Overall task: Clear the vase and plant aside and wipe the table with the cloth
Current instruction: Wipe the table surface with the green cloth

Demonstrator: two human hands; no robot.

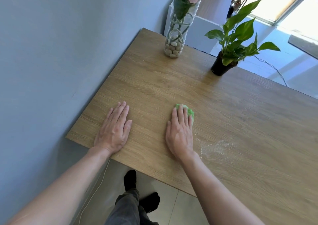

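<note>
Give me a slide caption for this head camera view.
Right hand presses a green cloth on the table, left hand flat beside it; vase and plant stand at the far edge.

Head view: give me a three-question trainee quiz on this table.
1. True or false: the left hand lies flat on the table, holding nothing.
2. The vase and potted plant stand: A) along the table's far edge B) between the hands C) on the floor.
3. Fill in: the green cloth lies under the fingers of the ___ hand.
Key: 1 true; 2 A; 3 right.
</note>
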